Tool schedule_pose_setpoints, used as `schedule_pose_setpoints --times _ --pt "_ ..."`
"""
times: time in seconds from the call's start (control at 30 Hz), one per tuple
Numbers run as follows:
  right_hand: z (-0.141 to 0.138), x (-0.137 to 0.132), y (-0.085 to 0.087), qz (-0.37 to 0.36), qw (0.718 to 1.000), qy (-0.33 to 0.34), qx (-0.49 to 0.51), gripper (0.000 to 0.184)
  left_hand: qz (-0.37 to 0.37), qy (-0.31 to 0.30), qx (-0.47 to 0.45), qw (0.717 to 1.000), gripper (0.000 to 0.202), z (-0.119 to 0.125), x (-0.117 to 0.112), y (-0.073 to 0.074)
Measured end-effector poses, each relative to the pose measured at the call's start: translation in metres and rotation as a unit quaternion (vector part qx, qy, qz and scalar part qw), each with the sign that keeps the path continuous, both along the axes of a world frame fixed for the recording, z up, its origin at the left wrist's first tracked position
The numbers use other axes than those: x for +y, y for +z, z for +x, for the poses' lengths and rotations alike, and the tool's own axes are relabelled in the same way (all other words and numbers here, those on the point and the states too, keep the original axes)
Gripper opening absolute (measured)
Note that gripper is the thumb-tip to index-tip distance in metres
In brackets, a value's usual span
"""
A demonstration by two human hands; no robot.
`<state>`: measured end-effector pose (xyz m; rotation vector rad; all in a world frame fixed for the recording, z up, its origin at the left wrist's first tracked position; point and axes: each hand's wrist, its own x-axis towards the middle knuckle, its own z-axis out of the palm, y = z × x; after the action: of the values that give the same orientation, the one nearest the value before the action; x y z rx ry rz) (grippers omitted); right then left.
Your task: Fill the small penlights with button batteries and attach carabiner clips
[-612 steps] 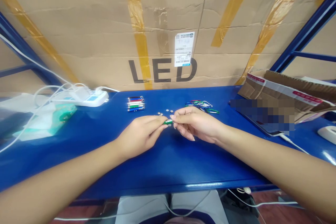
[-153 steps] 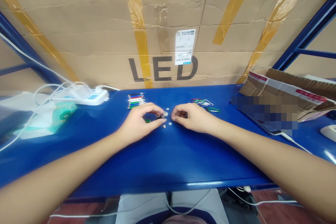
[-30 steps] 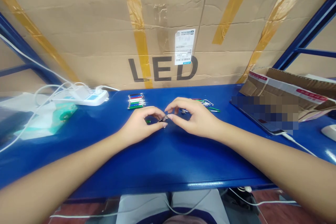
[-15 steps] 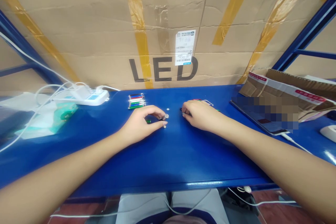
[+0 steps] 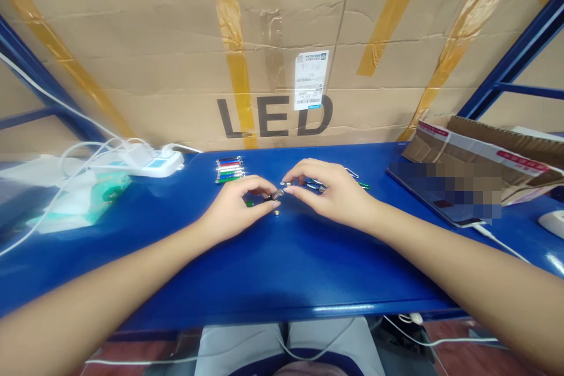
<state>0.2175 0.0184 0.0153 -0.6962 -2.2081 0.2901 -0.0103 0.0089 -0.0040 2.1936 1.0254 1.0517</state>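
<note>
My left hand (image 5: 238, 207) rests on the blue table (image 5: 264, 270) with its fingers pinched on a small green keychain light (image 5: 269, 196), open end to the right. My right hand (image 5: 332, 192) is closed in a pinch on a tiny silver button cell (image 5: 287, 184) right at that open end. One more button cell (image 5: 277, 211) lies on the table just below the light. A row of several finished lights (image 5: 229, 169) lies behind my left hand. Coloured carabiner clips (image 5: 359, 184) show behind my right hand.
A big cardboard box marked LED (image 5: 273, 47) closes off the back. At the left lie a white power strip (image 5: 147, 161) with cables and a teal packet (image 5: 94, 200). A tablet (image 5: 440, 194) and a flattened carton (image 5: 493, 150) lie at the right.
Half a second ago my right hand was further right, by the clips; it has come back left to the light's open end with a button cell in its fingertips. My left hand has stayed put.
</note>
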Motion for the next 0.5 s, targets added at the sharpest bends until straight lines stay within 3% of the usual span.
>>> schedule_pose_setpoints --times 0.13,0.3,0.4,0.5 --pt "-0.0004 -0.002 -0.0006 0.03 0.998 0.056 0.016 0.012 -0.009 -0.003 -0.01 1.0 0.017 0.0001 -0.0005 -0.0003" --pt "0.001 -0.0007 -0.002 0.06 0.996 0.07 0.02 0.016 -0.042 -0.035 -0.04 0.998 0.02 0.0012 -0.0016 0.0002" --pt "0.0023 -0.0004 -0.0008 0.042 0.996 0.074 0.036 0.017 -0.142 -0.063 -0.103 0.982 0.021 0.0019 -0.0028 0.0021" --pt "0.0028 -0.0021 0.0019 0.035 0.994 0.096 0.047 0.018 -0.279 -0.094 -0.179 0.939 0.024 0.0024 -0.0047 0.0055"
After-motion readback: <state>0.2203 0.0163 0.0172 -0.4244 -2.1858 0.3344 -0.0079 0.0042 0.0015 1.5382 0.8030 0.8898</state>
